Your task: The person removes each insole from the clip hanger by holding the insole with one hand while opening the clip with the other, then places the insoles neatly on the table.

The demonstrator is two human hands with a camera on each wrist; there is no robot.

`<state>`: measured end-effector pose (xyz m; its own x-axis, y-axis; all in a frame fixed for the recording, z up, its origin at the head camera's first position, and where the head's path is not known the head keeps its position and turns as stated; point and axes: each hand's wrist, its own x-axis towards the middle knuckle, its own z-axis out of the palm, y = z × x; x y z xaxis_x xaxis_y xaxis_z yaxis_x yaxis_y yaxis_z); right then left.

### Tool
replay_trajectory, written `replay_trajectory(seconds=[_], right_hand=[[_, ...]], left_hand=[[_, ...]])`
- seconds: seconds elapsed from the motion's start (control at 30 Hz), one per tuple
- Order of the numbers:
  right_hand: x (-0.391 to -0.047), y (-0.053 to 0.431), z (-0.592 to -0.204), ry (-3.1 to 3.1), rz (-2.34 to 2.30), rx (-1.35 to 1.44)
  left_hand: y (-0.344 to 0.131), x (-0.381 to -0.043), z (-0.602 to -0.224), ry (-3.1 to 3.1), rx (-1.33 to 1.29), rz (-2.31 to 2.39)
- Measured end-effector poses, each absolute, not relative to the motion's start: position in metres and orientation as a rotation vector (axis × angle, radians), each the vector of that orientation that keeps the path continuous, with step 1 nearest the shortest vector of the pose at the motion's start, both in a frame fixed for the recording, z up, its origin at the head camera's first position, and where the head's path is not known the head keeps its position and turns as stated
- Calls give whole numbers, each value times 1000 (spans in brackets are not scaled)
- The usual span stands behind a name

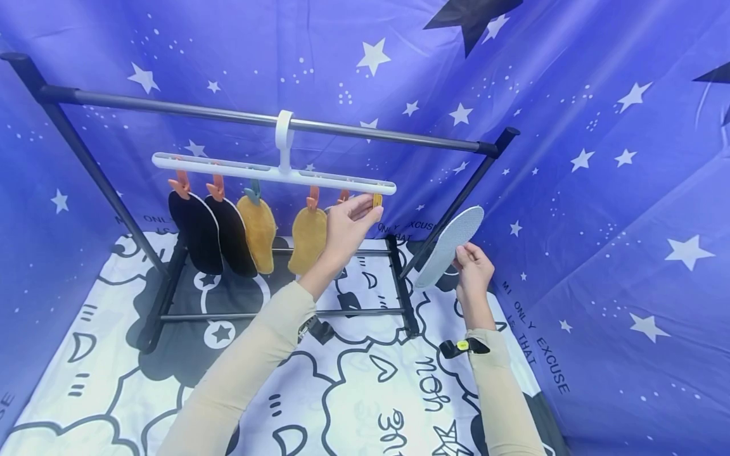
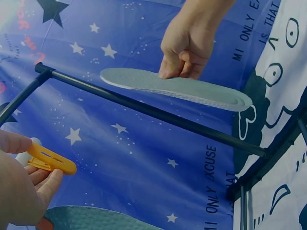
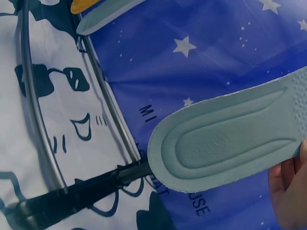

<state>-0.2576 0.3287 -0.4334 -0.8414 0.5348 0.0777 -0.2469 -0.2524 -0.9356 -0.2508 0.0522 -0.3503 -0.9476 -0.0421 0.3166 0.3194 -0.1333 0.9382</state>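
Note:
My left hand [image 1: 349, 229] pinches a yellow clip [image 2: 53, 159] under the right end of the white hanger [image 1: 228, 166]. To the right, my right hand [image 1: 474, 273] holds a pale grey-green insole [image 1: 453, 244] by its edge, between thumb and fingers. That insole is tilted in the head view, and the right wrist view shows its grooved heel end. A second grey-green insole [image 2: 96, 218] is beside my left hand, mostly hidden behind it in the head view. From the hanger's clips hang black insoles [image 1: 196, 231] and yellow insoles [image 1: 308, 237].
The hanger hooks over the top bar [image 1: 353, 130] of a black rack, whose right post [image 1: 459, 196] stands between my hands. Orange clips [image 1: 215, 183] and a teal clip [image 1: 253, 191] hold insoles. A patterned cloth [image 1: 319, 405] lies below; blue star-printed curtains [image 1: 599, 221] surround the rack.

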Motion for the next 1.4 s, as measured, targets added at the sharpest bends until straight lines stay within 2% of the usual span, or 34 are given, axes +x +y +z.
replay_trajectory(seconds=[0.5, 0.83, 1.4], right_hand=[[-277, 348, -455, -1785, 1929, -610], [-278, 358, -474, -2066, 1811, -848], [-258, 372, -507, -2426, 1686, -891]], left_hand=[[50, -255, -346, -1883, -313, -2175], [50, -256, -348, -1878, -336, -2189], [50, -254, -350, -1885, -332, -2194]])
